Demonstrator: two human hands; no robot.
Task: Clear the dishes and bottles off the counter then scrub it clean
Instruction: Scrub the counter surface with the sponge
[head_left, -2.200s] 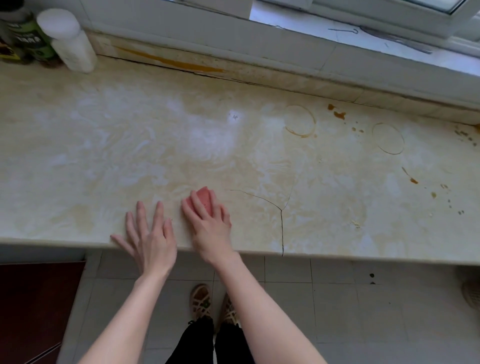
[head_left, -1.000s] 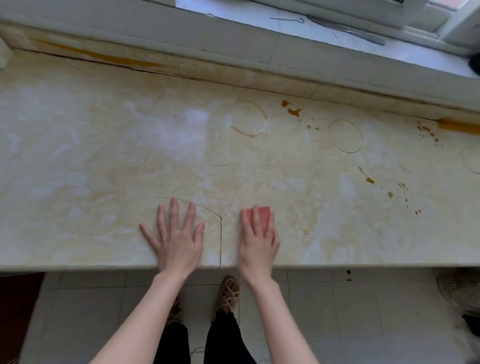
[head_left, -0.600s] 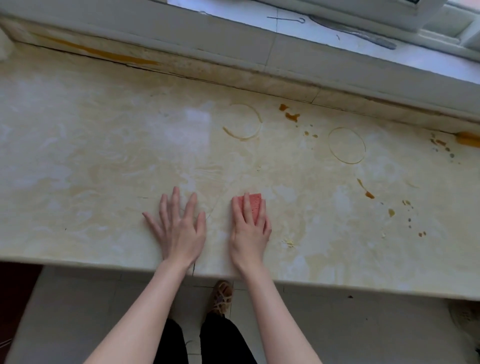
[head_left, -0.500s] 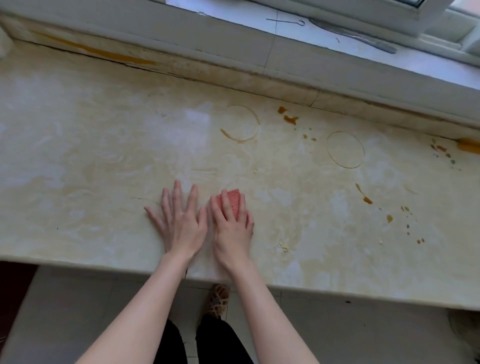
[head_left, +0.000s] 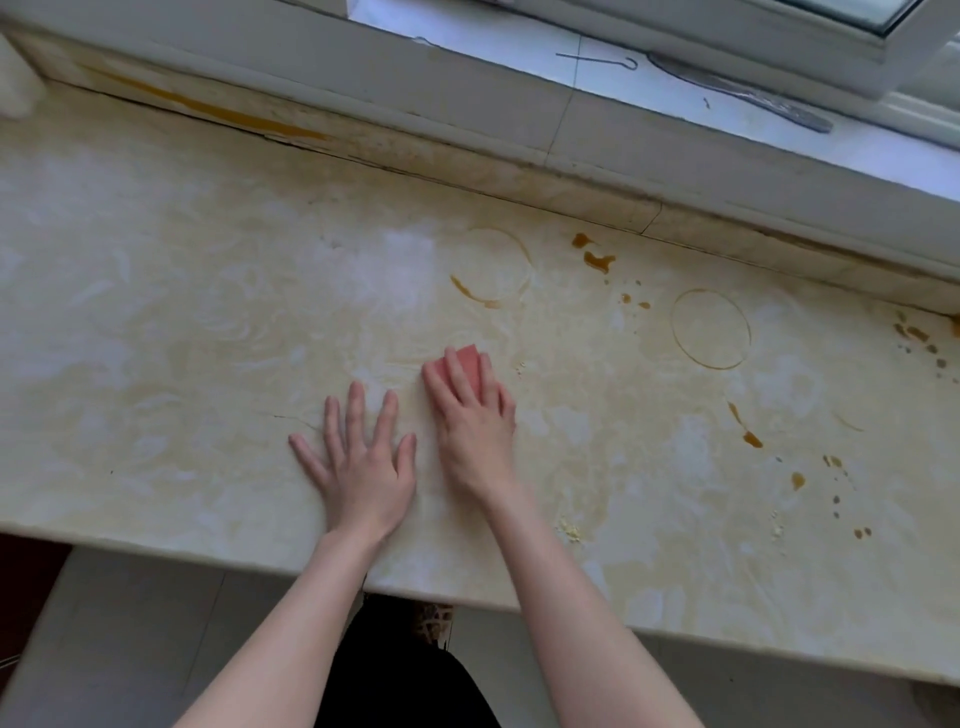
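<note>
A pale marble-patterned counter (head_left: 182, 338) runs across the head view, with no dishes or bottles on the stretch shown. My right hand (head_left: 475, 426) lies flat on a small pink sponge (head_left: 470, 361), fingers straight, pressing it onto the counter near the middle. Just left of it, my left hand (head_left: 363, 462) rests palm down with fingers spread on the bare surface. Whitish smeared streaks cover the left part of the counter. A brown ring stain (head_left: 491, 267) sits just beyond the sponge, and another ring stain (head_left: 710, 328) lies further right.
Orange-brown splotches (head_left: 597, 257) and drips (head_left: 748, 436) dot the right part. Yellow crumbs (head_left: 569, 530) lie near the front edge. A raised ledge and a window sill (head_left: 675, 104) with a wire hook (head_left: 597, 58) back the counter. A white container (head_left: 15, 78) shows at the far left.
My right hand has pushed the sponge away from the front edge toward the ring stain. The left hand stays flat beside it. The view has shifted right along the counter.
</note>
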